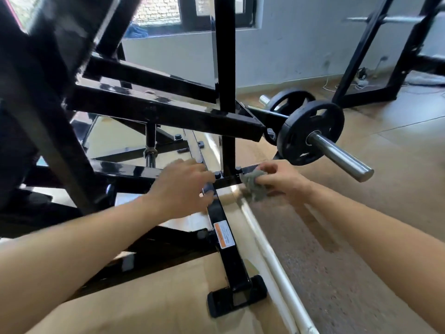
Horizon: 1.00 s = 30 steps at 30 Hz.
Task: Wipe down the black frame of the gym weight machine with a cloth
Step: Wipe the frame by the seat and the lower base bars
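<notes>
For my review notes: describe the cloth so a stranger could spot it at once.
Find the black frame's tall upright post mid-picture. At its foot, just right, the right hand holds a crumpled cloth against the low bar. It is the only soft, grey thing among glossy black metal.

We see bright daylight from the window (156,13) at upper centre, glare on the glossy black frame (154,109), motion blur throughout, and wide-angle bending at the edges.
</notes>
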Available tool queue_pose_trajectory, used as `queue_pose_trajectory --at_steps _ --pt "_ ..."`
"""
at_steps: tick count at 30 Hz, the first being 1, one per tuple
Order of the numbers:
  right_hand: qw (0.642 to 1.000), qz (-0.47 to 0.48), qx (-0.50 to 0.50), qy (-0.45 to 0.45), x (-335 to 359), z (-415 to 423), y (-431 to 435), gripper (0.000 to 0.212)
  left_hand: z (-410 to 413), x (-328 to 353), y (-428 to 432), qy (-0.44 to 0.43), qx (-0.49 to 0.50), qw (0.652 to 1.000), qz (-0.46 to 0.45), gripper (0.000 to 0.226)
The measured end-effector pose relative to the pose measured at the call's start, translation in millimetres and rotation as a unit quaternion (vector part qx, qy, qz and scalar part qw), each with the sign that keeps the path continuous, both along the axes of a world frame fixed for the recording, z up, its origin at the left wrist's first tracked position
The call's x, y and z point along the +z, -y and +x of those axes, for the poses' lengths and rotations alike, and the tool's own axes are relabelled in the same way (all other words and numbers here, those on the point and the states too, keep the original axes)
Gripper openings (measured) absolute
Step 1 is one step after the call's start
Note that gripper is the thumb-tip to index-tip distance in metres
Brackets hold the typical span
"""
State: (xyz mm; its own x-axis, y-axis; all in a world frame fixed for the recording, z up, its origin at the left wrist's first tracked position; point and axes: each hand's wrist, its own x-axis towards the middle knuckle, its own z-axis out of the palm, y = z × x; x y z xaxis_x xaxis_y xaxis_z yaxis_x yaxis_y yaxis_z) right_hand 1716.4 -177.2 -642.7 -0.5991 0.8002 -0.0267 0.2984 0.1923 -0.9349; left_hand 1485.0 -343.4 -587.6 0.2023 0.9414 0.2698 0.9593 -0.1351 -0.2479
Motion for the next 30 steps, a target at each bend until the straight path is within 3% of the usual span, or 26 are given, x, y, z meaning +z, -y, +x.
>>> queue_pose_trajectory --at_steps 4,9,12,15,20,27,30 --pt "0.969 0.147 -0.153 -0.125 49.3 -6.6 -20.6 0.017 -5.8 56.2 -24.3 -0.045 -0.024 0.983 0.174 0.032" --pt "0.924 0.286 -0.224 -0.124 83.5 -34.9 -32.5 0.02 -39.7 99.5 -41.1 -0.125 0.115 0.966 0.192 0.054" --pt "0.938 0.283 -0.193 -0.046 83.2 -59.9 -34.0 0.026 -49.2 101.0 -41.2 -0.124 0.211 0.958 0.151 0.056" --pt "0.941 0.28 -0.188 0.005 77.8 -79.0 -27.1 0.035 -47.3 88.7 -40.7 -0.13 0.21 0.959 0.136 0.046" --pt "0.942 0.309 -0.133 -0.023 88.0 -106.6 -12.0 0.035 -47.6 84.5 -37.7 -0.109 0.209 0.963 0.133 0.043" --pt "0.926 0.371 -0.018 -0.068 106.9 -157.0 25.7 0.04 -36.3 82.0 -32.8 -0.084 0.236 0.96 0.124 0.061" --pt "0.92 0.389 -0.023 -0.042 102.5 -147.4 19.6 0.037 -35.6 77.8 -32.0 -0.066 0.225 0.963 0.132 0.068"
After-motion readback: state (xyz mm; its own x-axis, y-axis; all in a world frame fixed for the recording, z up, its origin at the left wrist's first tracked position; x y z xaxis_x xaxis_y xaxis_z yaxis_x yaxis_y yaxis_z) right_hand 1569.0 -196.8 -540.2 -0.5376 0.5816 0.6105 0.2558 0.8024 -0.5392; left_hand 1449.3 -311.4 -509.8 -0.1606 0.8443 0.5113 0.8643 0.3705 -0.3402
